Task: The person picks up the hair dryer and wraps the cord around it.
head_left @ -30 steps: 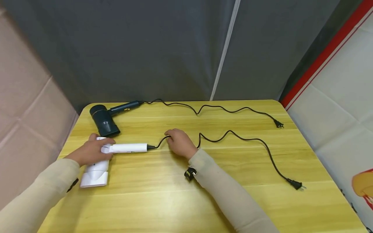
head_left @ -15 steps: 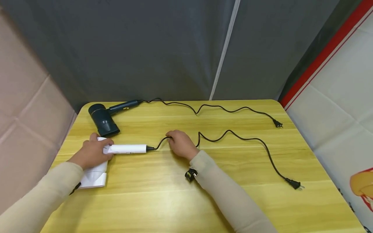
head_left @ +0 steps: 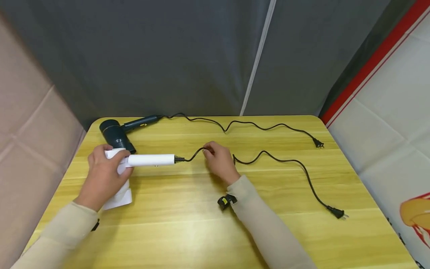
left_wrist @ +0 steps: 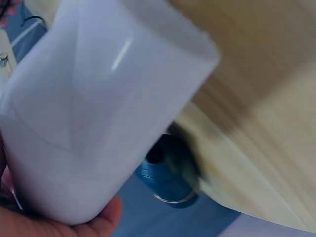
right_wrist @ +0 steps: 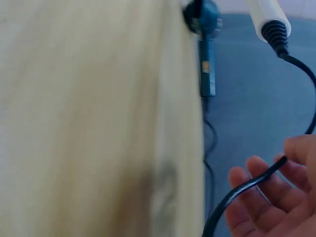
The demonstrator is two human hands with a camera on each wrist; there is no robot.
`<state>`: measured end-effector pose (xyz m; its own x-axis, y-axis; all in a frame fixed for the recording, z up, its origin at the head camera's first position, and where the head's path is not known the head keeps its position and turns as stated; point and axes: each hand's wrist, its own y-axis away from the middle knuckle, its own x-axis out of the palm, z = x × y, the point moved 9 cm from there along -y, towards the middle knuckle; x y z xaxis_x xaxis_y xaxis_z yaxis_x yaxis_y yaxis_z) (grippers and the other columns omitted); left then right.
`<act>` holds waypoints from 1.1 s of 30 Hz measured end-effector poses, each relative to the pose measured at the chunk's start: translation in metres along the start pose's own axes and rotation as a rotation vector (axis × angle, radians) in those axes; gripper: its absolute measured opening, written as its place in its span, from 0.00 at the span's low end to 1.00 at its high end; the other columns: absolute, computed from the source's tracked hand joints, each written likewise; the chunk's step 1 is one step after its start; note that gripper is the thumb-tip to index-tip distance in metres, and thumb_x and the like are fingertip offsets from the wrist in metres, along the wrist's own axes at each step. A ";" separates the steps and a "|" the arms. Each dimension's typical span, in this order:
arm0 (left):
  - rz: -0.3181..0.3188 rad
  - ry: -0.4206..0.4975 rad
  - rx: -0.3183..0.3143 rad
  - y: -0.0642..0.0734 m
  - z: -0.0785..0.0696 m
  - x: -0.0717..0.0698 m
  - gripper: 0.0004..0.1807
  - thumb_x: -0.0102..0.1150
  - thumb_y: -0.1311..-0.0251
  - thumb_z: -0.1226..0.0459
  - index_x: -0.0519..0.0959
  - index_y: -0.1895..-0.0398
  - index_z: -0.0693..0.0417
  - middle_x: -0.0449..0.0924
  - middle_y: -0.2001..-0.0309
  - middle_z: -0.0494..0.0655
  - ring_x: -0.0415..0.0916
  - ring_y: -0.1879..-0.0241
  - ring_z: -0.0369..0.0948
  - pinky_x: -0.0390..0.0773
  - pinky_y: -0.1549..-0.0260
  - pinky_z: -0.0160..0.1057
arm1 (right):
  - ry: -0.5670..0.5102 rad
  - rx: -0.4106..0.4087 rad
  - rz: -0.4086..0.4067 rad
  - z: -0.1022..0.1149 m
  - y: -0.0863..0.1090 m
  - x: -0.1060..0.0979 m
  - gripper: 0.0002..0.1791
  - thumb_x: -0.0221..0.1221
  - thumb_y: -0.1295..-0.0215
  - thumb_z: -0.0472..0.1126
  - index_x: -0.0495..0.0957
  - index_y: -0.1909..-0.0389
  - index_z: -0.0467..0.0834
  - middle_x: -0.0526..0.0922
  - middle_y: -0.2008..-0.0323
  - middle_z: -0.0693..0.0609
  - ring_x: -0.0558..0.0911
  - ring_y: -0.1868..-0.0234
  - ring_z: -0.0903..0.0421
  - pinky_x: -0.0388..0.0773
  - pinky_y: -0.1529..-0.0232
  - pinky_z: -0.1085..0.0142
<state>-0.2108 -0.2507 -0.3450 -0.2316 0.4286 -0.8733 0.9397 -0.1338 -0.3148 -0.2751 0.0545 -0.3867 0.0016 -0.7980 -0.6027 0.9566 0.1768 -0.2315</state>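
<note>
Fingers (head_left: 120,154) of the left hand (head_left: 103,175) grip a white T-shaped hair dryer (head_left: 151,160) over the yellow wood-grain tabletop (head_left: 188,228); the right hand (head_left: 220,161) holds its thin black cord (right_wrist: 249,183), a dark-teal hair dryer (head_left: 115,135) close behind.

One near dryer (head_left: 152,160), one far dryer (head_left: 115,133) behind

I see the far dryer over at the back left of the table (head_left: 188,239), its rear cord (head_left: 224,131) trailing right to the rear plug (head_left: 318,142). In front, the left hand (head_left: 105,177) holds the near dryer; its front cord (head_left: 293,160) runs right, through the right hand (head_left: 220,162), to the front plug (head_left: 336,212).
</note>
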 end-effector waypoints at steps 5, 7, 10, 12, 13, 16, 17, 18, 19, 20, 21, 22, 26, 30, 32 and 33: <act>-0.078 0.041 0.000 -0.002 -0.023 -0.007 0.23 0.73 0.48 0.68 0.79 0.47 0.59 0.54 0.39 0.72 0.49 0.41 0.68 0.60 0.53 0.69 | -0.143 0.069 -0.114 -0.001 0.003 -0.034 0.14 0.58 0.29 0.53 0.74 0.57 0.45 0.80 0.66 0.51 0.78 0.69 0.55 0.75 0.68 0.60; -0.103 0.061 0.006 -0.004 -0.032 -0.009 0.24 0.73 0.49 0.69 0.79 0.48 0.60 0.54 0.39 0.71 0.50 0.41 0.68 0.60 0.53 0.69 | -0.172 0.092 -0.119 0.000 0.004 -0.045 0.18 0.56 0.29 0.58 0.72 0.58 0.46 0.80 0.66 0.49 0.77 0.69 0.54 0.73 0.70 0.59; -0.152 0.094 0.037 -0.006 -0.043 -0.012 0.23 0.74 0.51 0.70 0.80 0.50 0.60 0.55 0.40 0.71 0.51 0.42 0.68 0.60 0.52 0.68 | -0.200 0.104 -0.108 0.004 0.005 -0.057 0.20 0.53 0.29 0.62 0.71 0.60 0.48 0.79 0.68 0.48 0.79 0.69 0.54 0.76 0.69 0.59; -0.189 0.103 0.081 -0.008 -0.050 -0.013 0.22 0.75 0.52 0.70 0.80 0.51 0.60 0.56 0.41 0.72 0.52 0.42 0.68 0.59 0.52 0.68 | -0.201 0.081 -0.117 0.009 0.007 -0.066 0.20 0.53 0.29 0.61 0.71 0.62 0.47 0.79 0.71 0.48 0.79 0.72 0.54 0.75 0.72 0.61; -0.205 0.098 0.107 -0.008 -0.054 -0.013 0.22 0.74 0.52 0.71 0.80 0.51 0.61 0.56 0.42 0.72 0.52 0.42 0.68 0.59 0.51 0.67 | -0.200 0.062 -0.130 0.013 0.007 -0.071 0.19 0.54 0.28 0.59 0.71 0.62 0.47 0.78 0.72 0.48 0.78 0.73 0.54 0.74 0.73 0.62; -0.236 0.077 0.165 -0.010 -0.061 -0.012 0.21 0.74 0.52 0.71 0.80 0.53 0.60 0.57 0.43 0.73 0.53 0.42 0.68 0.58 0.49 0.67 | -0.193 -0.023 -0.188 0.025 0.011 -0.087 0.12 0.55 0.26 0.50 0.73 0.62 0.45 0.77 0.74 0.50 0.71 0.79 0.53 0.68 0.76 0.63; -0.238 0.072 0.173 -0.009 -0.062 -0.011 0.21 0.74 0.53 0.71 0.81 0.53 0.60 0.57 0.43 0.73 0.53 0.42 0.68 0.58 0.48 0.67 | -0.190 -0.060 -0.205 0.030 0.012 -0.092 0.09 0.55 0.26 0.46 0.74 0.61 0.44 0.78 0.73 0.50 0.70 0.79 0.53 0.66 0.77 0.63; -0.237 0.066 0.174 -0.009 -0.063 -0.010 0.21 0.75 0.53 0.71 0.81 0.53 0.60 0.57 0.43 0.73 0.53 0.41 0.68 0.58 0.48 0.67 | -0.189 -0.098 -0.215 0.035 0.014 -0.096 0.07 0.54 0.26 0.43 0.75 0.60 0.42 0.79 0.72 0.50 0.70 0.78 0.54 0.66 0.76 0.63; -0.230 0.065 0.168 -0.009 -0.063 -0.008 0.21 0.75 0.53 0.71 0.81 0.53 0.59 0.57 0.43 0.73 0.53 0.41 0.67 0.58 0.48 0.67 | -0.199 -0.136 -0.217 0.040 0.014 -0.098 0.06 0.54 0.26 0.40 0.76 0.59 0.41 0.80 0.70 0.50 0.71 0.77 0.54 0.67 0.75 0.64; -0.224 0.069 0.161 -0.008 -0.062 -0.007 0.22 0.75 0.53 0.71 0.81 0.53 0.59 0.57 0.43 0.72 0.53 0.41 0.67 0.59 0.48 0.66 | -0.208 -0.177 -0.213 0.045 0.015 -0.100 0.06 0.54 0.26 0.38 0.77 0.58 0.39 0.81 0.69 0.50 0.71 0.77 0.55 0.67 0.75 0.64; -0.220 0.074 0.157 -0.008 -0.063 -0.005 0.22 0.75 0.53 0.70 0.81 0.53 0.59 0.57 0.43 0.72 0.53 0.41 0.66 0.59 0.48 0.66 | -0.213 -0.217 -0.206 0.051 0.015 -0.101 0.06 0.54 0.26 0.37 0.77 0.58 0.39 0.81 0.68 0.50 0.71 0.76 0.55 0.67 0.75 0.64; -0.216 0.078 0.156 -0.008 -0.063 -0.004 0.22 0.76 0.53 0.70 0.81 0.53 0.59 0.57 0.43 0.71 0.53 0.41 0.66 0.59 0.48 0.66 | -0.215 -0.261 -0.198 0.057 0.015 -0.102 0.06 0.54 0.26 0.36 0.78 0.57 0.38 0.82 0.68 0.50 0.72 0.76 0.55 0.68 0.74 0.65; -0.221 0.099 0.183 -0.006 -0.071 0.001 0.21 0.76 0.54 0.69 0.82 0.54 0.59 0.58 0.42 0.70 0.55 0.42 0.65 0.61 0.48 0.65 | -0.207 -0.402 -0.152 0.077 0.015 -0.100 0.07 0.57 0.28 0.37 0.80 0.57 0.37 0.81 0.69 0.50 0.76 0.73 0.56 0.73 0.72 0.65; -0.241 0.121 0.231 -0.003 -0.082 0.006 0.21 0.77 0.55 0.67 0.82 0.55 0.57 0.58 0.42 0.70 0.56 0.42 0.65 0.66 0.51 0.64 | -0.151 -0.452 -0.109 0.087 0.013 -0.093 0.05 0.59 0.30 0.36 0.81 0.59 0.40 0.83 0.69 0.53 0.79 0.72 0.59 0.77 0.70 0.66; -0.249 0.131 0.247 -0.001 -0.088 0.007 0.21 0.78 0.55 0.65 0.82 0.56 0.56 0.58 0.42 0.70 0.56 0.41 0.65 0.67 0.51 0.63 | -0.118 -0.446 -0.095 0.088 0.011 -0.090 0.03 0.61 0.31 0.36 0.82 0.60 0.41 0.82 0.70 0.54 0.77 0.74 0.61 0.75 0.73 0.66; -0.252 0.137 0.251 0.000 -0.090 0.007 0.21 0.78 0.55 0.65 0.82 0.56 0.56 0.58 0.41 0.70 0.56 0.41 0.65 0.68 0.51 0.63 | -0.102 -0.439 -0.089 0.087 0.010 -0.088 0.03 0.62 0.32 0.37 0.82 0.62 0.42 0.81 0.71 0.55 0.75 0.76 0.61 0.74 0.74 0.66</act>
<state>-0.1897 -0.1677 -0.3174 -0.3959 0.5890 -0.7045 0.7624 -0.2167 -0.6097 -0.2405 0.0761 -0.2694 -0.0252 -0.8701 -0.4921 0.7402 0.3147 -0.5942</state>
